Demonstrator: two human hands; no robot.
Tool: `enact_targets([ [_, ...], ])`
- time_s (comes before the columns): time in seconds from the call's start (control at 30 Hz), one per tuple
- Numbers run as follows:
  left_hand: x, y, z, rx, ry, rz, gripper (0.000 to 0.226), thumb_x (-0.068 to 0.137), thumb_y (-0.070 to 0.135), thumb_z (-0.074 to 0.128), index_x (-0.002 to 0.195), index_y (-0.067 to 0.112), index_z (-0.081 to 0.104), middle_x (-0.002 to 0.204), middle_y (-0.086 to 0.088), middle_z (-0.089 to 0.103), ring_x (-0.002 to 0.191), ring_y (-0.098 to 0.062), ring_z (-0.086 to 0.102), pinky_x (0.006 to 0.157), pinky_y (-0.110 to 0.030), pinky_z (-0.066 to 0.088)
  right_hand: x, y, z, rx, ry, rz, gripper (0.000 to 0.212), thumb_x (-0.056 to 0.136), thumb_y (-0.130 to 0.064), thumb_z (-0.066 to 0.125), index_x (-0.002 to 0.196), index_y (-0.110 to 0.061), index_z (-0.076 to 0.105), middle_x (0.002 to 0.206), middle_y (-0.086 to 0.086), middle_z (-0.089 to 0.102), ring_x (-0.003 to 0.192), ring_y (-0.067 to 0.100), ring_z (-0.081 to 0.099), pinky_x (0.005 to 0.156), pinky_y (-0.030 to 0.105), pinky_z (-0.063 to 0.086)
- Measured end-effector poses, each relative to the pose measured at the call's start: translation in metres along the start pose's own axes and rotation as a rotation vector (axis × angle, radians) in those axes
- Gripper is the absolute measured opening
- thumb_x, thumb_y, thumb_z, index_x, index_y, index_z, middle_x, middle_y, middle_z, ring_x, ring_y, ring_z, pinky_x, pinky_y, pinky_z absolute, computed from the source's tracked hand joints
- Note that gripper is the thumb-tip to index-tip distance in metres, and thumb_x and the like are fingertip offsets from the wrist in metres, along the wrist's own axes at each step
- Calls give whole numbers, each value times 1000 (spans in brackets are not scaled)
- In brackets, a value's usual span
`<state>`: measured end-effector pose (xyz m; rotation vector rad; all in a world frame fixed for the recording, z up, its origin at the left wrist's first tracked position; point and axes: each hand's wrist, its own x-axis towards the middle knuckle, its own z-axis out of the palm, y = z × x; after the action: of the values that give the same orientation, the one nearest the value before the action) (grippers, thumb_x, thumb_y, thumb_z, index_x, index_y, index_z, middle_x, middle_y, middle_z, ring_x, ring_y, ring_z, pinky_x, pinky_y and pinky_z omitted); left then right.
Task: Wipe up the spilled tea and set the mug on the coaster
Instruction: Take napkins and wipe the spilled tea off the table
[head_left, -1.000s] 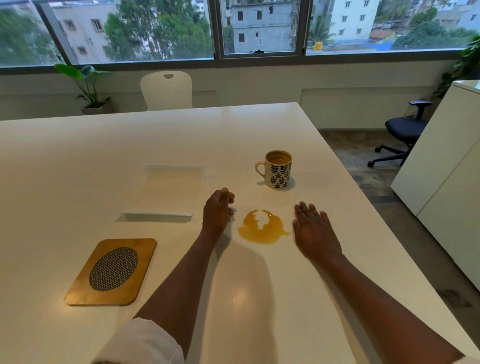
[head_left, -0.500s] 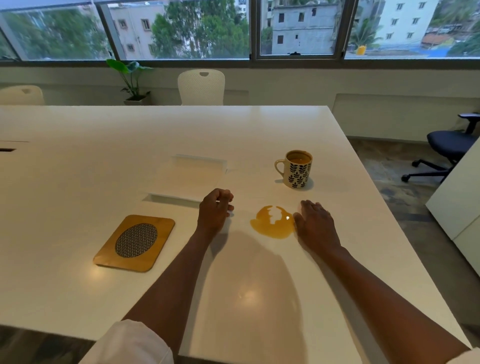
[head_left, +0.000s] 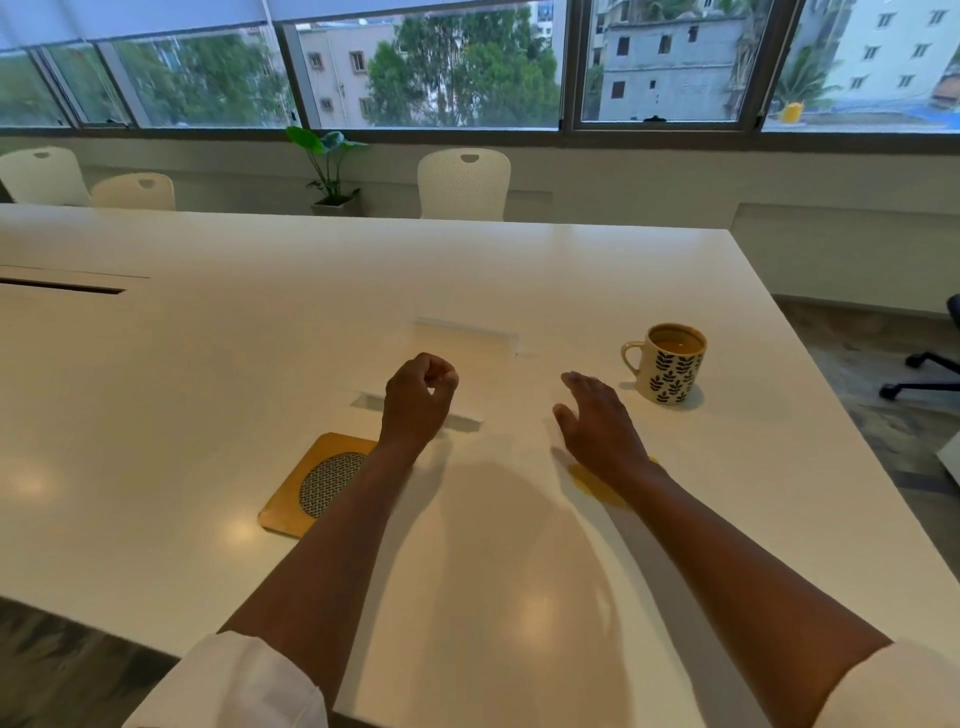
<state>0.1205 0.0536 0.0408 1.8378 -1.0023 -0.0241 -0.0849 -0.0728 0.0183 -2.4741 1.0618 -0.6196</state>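
While the left hand (head_left: 418, 398) curls empty over the napkin (head_left: 457, 364), the right hand (head_left: 597, 426) spreads flat.

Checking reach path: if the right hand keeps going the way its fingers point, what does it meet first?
Probably bare table. The right hand points forward and slightly left, between the white cloth and the mug; depth is unclear.

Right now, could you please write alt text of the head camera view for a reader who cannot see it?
Over a white table, a person's left hand is curled above a white folded cloth, holding nothing, and the open right hand hovers past an amber tea puddle. A cream leaf-patterned mug of tea stands to the right; a wooden coaster with mesh centre lies to the left.
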Motion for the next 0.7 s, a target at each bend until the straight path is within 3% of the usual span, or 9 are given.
enact_targets([
  [0.23, 44, -39, -16, 219, -183, -29, 22, 85, 23, 68, 105, 16, 63, 115, -4, 65, 110, -21, 59, 83, -27, 41, 49, -33, 36, 69, -18, 0, 53, 96, -23, 53, 146, -10, 39, 149, 10, 44, 138, 27, 38, 113, 35, 29],
  [0.47, 85, -63, -18, 312, -292, 35, 33, 81, 20, 73, 111, 19, 59, 123, -5, 57, 101, -23, 60, 85, -31, 47, 104, -55, 63, 136, 80, 78, 53, 91, -14, 60, 141, -12, 45, 140, 12, 52, 131, 32, 44, 107, 37, 35],
  [0.7, 119, -73, -12, 418, -554, 85, 52, 69, 28, 83, 114, 24, 56, 125, -2, 48, 100, -20, 59, 88, -35, 51, 150, -55, 86, 149, 188, 193, 47, 86, -9, 63, 131, -8, 52, 124, 16, 60, 112, 34, 57, 95, 39, 45],
])
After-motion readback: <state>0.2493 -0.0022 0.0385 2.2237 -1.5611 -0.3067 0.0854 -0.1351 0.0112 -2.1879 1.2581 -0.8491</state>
